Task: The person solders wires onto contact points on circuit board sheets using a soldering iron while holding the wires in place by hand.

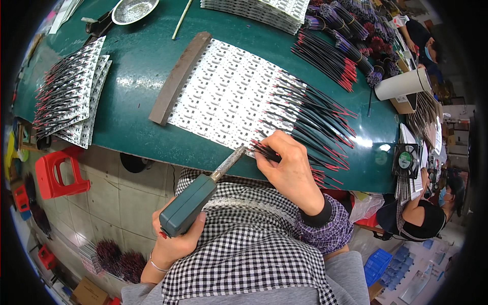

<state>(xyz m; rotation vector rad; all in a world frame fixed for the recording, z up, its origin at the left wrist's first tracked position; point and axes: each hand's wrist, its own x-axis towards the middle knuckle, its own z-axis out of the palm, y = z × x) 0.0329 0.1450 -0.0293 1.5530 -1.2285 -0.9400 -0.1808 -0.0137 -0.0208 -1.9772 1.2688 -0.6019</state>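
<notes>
My left hand (179,236) is closed around the dark green body of a soldering gun (188,206). Its metal tip meets the near right corner of a white circuit board panel (218,91) lying on the green table. Over that corner, my right hand (292,168) pinches black wires (266,151). More black wires with red ends (320,122) fan out rightward from the panel's right edge, and the hand covers some of them. A brown bar (180,79) lies along the panel's left edge.
Wired boards (76,96) are stacked at the left, near a metal bowl (133,10). Bare boards (259,15) are piled at the back. Loose wires (325,58), purple wire bundles (351,30) and a black fan (406,160) occupy the right. A red stool (60,173) stands below; people sit at right.
</notes>
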